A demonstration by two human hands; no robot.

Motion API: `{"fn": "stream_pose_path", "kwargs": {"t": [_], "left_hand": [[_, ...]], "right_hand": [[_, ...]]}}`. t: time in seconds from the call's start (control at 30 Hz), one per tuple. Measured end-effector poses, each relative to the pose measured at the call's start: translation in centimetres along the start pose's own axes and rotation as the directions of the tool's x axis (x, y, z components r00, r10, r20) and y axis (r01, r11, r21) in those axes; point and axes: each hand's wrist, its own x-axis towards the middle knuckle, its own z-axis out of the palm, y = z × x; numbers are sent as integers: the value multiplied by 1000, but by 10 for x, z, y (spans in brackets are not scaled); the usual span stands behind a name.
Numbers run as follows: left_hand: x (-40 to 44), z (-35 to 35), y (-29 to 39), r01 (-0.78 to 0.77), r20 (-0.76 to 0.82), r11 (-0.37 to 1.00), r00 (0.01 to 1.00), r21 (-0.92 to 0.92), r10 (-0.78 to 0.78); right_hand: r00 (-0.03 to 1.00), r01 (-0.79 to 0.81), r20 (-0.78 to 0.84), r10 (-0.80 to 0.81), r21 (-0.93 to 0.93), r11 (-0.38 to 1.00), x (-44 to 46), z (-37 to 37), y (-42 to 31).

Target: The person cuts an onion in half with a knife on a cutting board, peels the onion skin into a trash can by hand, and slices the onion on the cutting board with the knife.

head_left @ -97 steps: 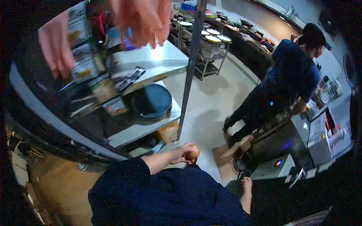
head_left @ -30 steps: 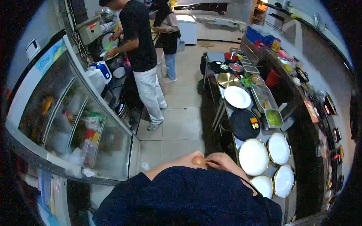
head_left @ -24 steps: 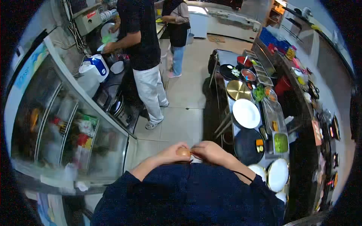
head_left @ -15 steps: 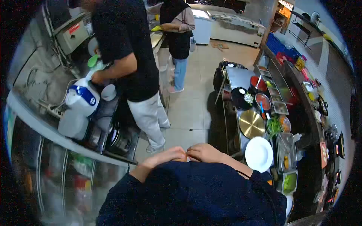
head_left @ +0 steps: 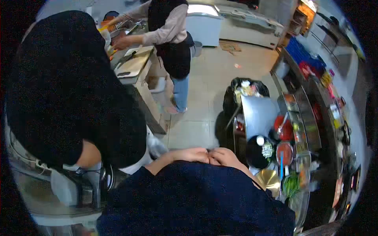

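My left hand (head_left: 192, 154) and my right hand (head_left: 224, 156) meet in front of my dark top (head_left: 197, 192), low in the head view. Their fingers are curled in and touch each other. Whether anything small lies between the fingers is hidden. Nearest on the right is the prep counter with a gold round lid or tray (head_left: 267, 177), a black pan (head_left: 258, 151), a red bowl (head_left: 282, 128) and a bowl of red sauce (head_left: 284, 152). Green vegetables (head_left: 291, 185) sit beside them.
A co-worker in black (head_left: 75, 90) stands close on my left. Another person (head_left: 169, 39) works at a cutting board (head_left: 136, 63). A black trash bag (head_left: 232, 98) stands before the steel counter (head_left: 258, 114). Chest freezers (head_left: 202, 31) line the back; tiled floor (head_left: 193, 131) lies between.
My view has shifted forward, with the counter's items lower in frame. The near co-worker now looms larger at left, and the far person reaches over the cutting board. My hands stay together.
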Motion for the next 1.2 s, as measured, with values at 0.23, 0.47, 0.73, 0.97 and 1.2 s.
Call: {"fn": "stream_pose_path", "kwargs": {"t": [0.23, 0.47, 0.73, 0.97, 1.2], "left_hand": [[72, -138, 58, -133, -315, 990, 942, -39, 114], [74, -255, 119, -72, -320, 985, 947, -155, 19], [75, -446, 132, -131, -170, 982, 973, 133, 153], [-13, -527, 164, -163, -549, 977, 809, 136, 211], [-91, -509, 163, -250, -895, 932, 300, 261, 331]], "right_hand": [[984, 172, 33, -175, 71, 983, 131, -102, 130], [922, 253, 284, -263, 71, 965, 258, -136, 222], [898, 335, 282, -338, 60, 940, 438, -138, 290], [935, 190, 280, -216, 117, 975, 605, -111, 326], [744, 545, 413, -526, 82, 835, 753, -24, 354]]}}
